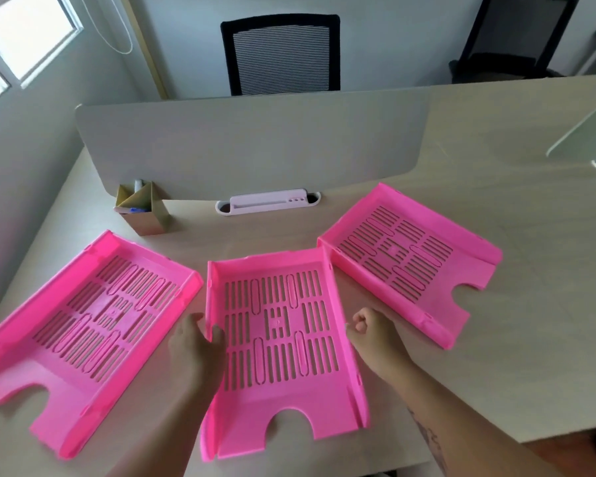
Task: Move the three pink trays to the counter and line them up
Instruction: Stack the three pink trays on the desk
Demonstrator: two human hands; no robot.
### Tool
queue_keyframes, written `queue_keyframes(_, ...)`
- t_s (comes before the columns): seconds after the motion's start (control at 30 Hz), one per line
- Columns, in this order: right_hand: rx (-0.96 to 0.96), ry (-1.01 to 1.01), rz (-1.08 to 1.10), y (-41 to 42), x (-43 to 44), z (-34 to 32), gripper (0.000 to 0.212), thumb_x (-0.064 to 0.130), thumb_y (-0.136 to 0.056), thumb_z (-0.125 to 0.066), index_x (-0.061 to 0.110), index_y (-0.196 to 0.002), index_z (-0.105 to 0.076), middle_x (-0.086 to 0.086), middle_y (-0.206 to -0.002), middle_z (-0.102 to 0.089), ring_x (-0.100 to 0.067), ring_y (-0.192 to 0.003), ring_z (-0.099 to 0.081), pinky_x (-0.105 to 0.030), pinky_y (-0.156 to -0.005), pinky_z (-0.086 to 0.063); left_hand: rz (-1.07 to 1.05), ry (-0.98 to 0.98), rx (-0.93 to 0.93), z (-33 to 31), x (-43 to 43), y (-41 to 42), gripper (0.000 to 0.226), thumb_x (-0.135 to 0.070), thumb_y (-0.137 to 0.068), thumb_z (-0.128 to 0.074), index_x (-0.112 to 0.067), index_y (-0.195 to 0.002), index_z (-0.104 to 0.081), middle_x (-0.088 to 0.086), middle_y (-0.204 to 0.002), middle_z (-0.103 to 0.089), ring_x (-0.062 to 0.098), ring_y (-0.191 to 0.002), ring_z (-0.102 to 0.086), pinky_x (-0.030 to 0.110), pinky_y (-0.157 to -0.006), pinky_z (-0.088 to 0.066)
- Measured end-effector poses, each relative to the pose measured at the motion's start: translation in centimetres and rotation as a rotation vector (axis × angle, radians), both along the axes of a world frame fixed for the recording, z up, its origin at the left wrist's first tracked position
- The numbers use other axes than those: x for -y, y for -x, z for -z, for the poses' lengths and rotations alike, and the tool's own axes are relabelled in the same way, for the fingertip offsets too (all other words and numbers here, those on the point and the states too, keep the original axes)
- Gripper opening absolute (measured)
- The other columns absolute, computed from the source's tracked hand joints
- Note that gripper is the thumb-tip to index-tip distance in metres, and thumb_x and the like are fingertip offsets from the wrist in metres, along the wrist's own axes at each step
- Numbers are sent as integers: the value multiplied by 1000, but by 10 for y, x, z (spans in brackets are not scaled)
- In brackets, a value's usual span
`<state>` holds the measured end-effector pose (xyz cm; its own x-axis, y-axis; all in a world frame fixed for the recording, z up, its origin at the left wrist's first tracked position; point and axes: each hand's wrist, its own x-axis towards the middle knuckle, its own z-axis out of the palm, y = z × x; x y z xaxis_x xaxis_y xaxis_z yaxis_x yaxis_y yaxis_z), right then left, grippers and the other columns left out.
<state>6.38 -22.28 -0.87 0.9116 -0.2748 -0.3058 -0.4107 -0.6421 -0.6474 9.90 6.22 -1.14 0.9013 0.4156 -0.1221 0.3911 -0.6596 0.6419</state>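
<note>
left hand (195, 342) gripping middle pink tray (283, 342)

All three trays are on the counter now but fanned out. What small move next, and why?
Probably leave the middle tray as the reference and square the left tray to it. The left hand already rests on the middle tray's left wall, while the left and right tray angle outward. The right hand is loosely curled beside it, holding nothing.

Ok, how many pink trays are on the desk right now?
3. The left tray sits angled, the middle tray lies between both hands, and the right tray is angled near the divider. None looks hidden.
</note>
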Motion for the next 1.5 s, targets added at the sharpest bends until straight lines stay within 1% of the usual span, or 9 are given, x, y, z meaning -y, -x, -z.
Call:
queue_keyframes(0.17,166,73,39,-55,82,-32,10,20,-91,-59,15,-82,-58,4,-70,-58,-11,-60,-54,-23,-52,-35,139,-1,185,-23,82,-16,20,-8,-89,-62,-4,-108,-65,16,-106,-69,33,-99,-61,48,-86,-52)
queue_keyframes(0.33,177,147,93,-106,179,-41,15,14,-92,-53,8,-81,-60,-3,-69,-60,-17,-57,-54,-25,-48,-39,182,216,148,-31,190,-24,13,-14,-92,-63,-14,-104,-66,1,-96,-70,7,-73,-63,20,-57,-47)
queue_keyframes(0.5,203,333,62,-140,237,-32,29,14,-92,-56,0,-116,-63,-21,-113,-61,-36,-101,-59,-47,-86,-53,109,378,-144,-16,273,-30,17,-26,-90,-67,-14,-102,-63,-9,-82,-60,-3,-62,-51,8,-38,-37)
queue_keyframes(0.67,22,383,-27,-151,268,-13,37,13,-94,-51,-1,-129,-54,-21,-118,-61,-36,-102,-62,-49,-85,-55,41,468,-238,3,306,-32,14,-25,-93,-66,-27,-84,-55,-16,-78,-58,-4,-64,-55,8,-39,-40)
queue_keyframes(0.8,-21,359,-24,-149,280,-7,32,7,-97,-45,-1,-126,-55,-19,-113,-63,-34,-90,-66,-48,-75,-58,-52,420,-281,8,319,-33,15,-20,-92,-65,-16,-83,-54,3,-83,-66,10,-59,-55,18,-45,-40)
queue_keyframes(0.97,-2,368,2,-140,290,-18,25,9,-98,-46,-4,-116,-58,-20,-106,-62,-29,-76,-63,-40,-62,-55,-8,396,-216,-2,326,-36,18,-9,-88,-61,-15,-78,-47,1,-72,-56,10,-52,-46,17,-37,-35)
queue_keyframes(1.07,82,339,53,-129,299,-36,15,11,-96,-51,-1,-97,-58,-14,-85,-59,-16,-54,-47,-26,-46,-36,63,355,-159,-21,318,-42,21,-11,-86,-61,-16,-74,-45,-2,-64,-50,11,-49,-42,21,-40,-34)
queue_keyframes(1.33,156,110,-18,-88,235,-90,26,14,-93,-51,16,-73,-35,-1,-66,-35,-16,-56,-31,-30,-52,-27,163,260,83,-78,229,-40,20,-12,-91,-52,-19,-77,-39,-2,-67,-49,9,-48,-40,15,-29,-30)
queue_keyframes(1.5,172,18,-38,-47,125,-91,25,12,-90,-52,15,-72,-36,-1,-62,-37,-16,-53,-32,-30,-50,-27,232,90,48,-86,105,-43,12,-17,-92,-52,-7,-85,-49,4,-69,-54,18,-55,-46,29,-45,-33)
